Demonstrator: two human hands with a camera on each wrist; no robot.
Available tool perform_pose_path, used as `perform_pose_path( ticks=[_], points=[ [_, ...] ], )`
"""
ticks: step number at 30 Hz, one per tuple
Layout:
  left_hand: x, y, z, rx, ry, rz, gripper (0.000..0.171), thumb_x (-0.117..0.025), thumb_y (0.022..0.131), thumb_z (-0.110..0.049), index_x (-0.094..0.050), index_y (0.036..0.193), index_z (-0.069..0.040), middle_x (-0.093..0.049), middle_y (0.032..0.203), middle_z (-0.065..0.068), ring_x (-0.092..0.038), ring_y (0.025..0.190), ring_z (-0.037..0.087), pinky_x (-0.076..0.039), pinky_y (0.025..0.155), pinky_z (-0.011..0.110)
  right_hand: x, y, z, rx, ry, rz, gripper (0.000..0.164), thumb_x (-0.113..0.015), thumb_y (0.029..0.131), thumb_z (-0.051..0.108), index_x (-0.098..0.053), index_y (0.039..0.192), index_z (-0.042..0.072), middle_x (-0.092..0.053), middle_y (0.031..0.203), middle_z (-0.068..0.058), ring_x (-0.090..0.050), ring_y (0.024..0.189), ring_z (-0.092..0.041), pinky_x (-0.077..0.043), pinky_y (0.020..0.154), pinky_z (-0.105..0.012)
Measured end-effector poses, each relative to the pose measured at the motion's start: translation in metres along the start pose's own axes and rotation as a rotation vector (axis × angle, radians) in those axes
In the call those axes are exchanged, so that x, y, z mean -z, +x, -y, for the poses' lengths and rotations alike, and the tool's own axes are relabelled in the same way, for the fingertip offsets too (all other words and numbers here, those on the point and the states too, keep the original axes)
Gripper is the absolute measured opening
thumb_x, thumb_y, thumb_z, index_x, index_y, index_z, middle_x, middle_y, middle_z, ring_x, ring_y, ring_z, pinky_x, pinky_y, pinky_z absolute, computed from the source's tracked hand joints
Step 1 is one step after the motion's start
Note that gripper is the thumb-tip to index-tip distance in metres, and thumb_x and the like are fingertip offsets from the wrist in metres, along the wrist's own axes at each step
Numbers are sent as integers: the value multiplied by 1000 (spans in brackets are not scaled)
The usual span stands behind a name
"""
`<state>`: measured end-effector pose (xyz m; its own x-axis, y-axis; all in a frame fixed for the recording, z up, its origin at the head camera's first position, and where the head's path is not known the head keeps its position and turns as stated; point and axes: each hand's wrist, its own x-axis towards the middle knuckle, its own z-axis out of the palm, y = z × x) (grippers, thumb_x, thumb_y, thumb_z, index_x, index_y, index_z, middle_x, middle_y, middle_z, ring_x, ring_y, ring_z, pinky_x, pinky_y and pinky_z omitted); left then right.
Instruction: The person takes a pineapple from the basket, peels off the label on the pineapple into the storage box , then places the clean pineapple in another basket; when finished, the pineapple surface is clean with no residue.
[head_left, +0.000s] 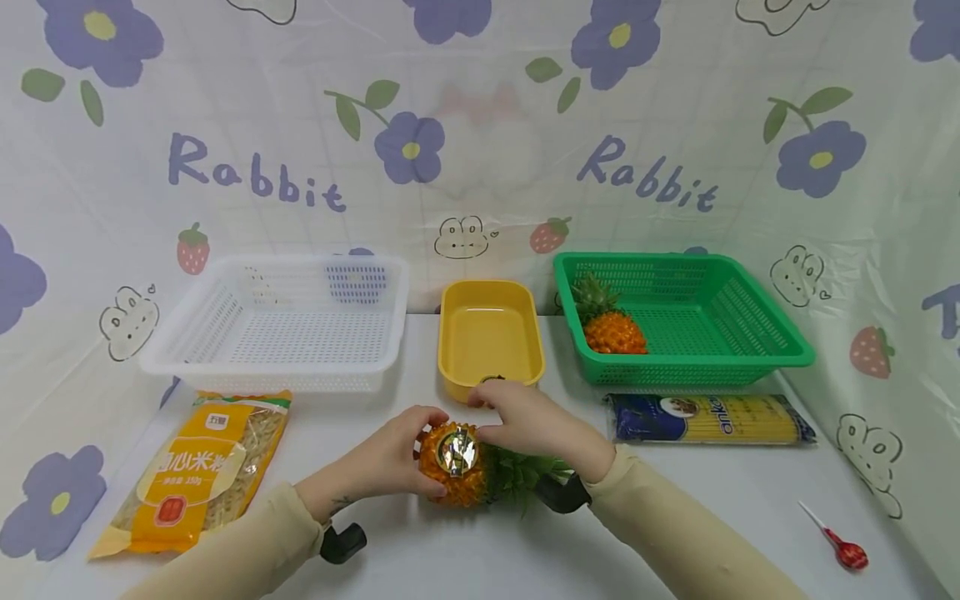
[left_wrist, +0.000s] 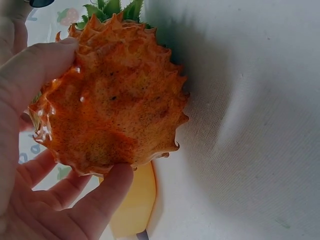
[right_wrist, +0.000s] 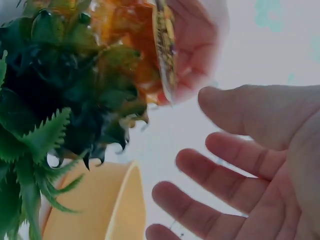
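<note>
On the white table, my left hand (head_left: 401, 457) grips a small orange pineapple (left_wrist: 115, 95) by its body, thumb on one side and fingers on the other. Its green leaves (head_left: 517, 477) point to the right, beneath my right wrist. A shiny round disc (head_left: 457, 452) lies against the pineapple's upper side; the right wrist view catches this disc (right_wrist: 166, 50) nearly edge-on. My right hand (right_wrist: 245, 175) is spread beside the fruit with nothing between fingers and thumb. In the head view, its fingers reach to the near rim of the yellow tub (head_left: 491, 333).
White basket (head_left: 382, 350) stands back left. The green basket (head_left: 705, 362), back right, holds another pineapple (head_left: 617, 333). A noodle bag (head_left: 198, 475) lies left; a spaghetti pack (head_left: 708, 418) and red lollipop (head_left: 851, 554) lie right. A patterned curtain (head_left: 495, 167) hangs behind.
</note>
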<state>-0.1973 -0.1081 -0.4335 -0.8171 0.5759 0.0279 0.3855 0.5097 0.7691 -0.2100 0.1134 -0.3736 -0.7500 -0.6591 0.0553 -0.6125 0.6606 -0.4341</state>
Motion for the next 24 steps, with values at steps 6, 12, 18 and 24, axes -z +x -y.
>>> perform_pose_path(
  ticks=[6, 12, 18, 24],
  points=[
    [-1, -1, 0, -30, 51, -11, 79, -86, 61, -23, -44, 126, -7, -49, 121, 5, -51, 102, 16, -50, 83, 31, -12, 5, 4, -2, -27, 88, 32, -59, 90, 15, -55, 120, 4, -61, 117, -9, -57, 108, -22, -47, 92, -39],
    [-1, 0, 0, -34, 69, -10, 80, -87, 61, -24, -44, 127, -8, -49, 120, 3, -50, 103, 15, -49, 86, 34, -18, 5, 6, 25, -36, 70, 26, -58, 89, 10, -59, 115, 5, -64, 108, -5, -60, 98, -17, -50, 85, -35],
    [-1, 0, 1, -50, 83, -16, 79, -87, 60, -24, -45, 125, -10, -50, 118, 1, -50, 102, 12, -48, 87, 31, -19, 6, 7, 27, -28, 30, 21, -61, 85, 7, -63, 107, 6, -65, 99, -2, -59, 88, -14, -51, 80, -31],
    [-1, 0, 2, -54, 84, -12, 79, -87, 60, -25, -44, 126, -11, -49, 118, 0, -50, 103, 12, -48, 87, 30, -18, 6, 9, 41, -38, -10, 17, -63, 83, 5, -65, 100, 7, -65, 91, 0, -57, 80, -12, -50, 73, -28]
  ],
)
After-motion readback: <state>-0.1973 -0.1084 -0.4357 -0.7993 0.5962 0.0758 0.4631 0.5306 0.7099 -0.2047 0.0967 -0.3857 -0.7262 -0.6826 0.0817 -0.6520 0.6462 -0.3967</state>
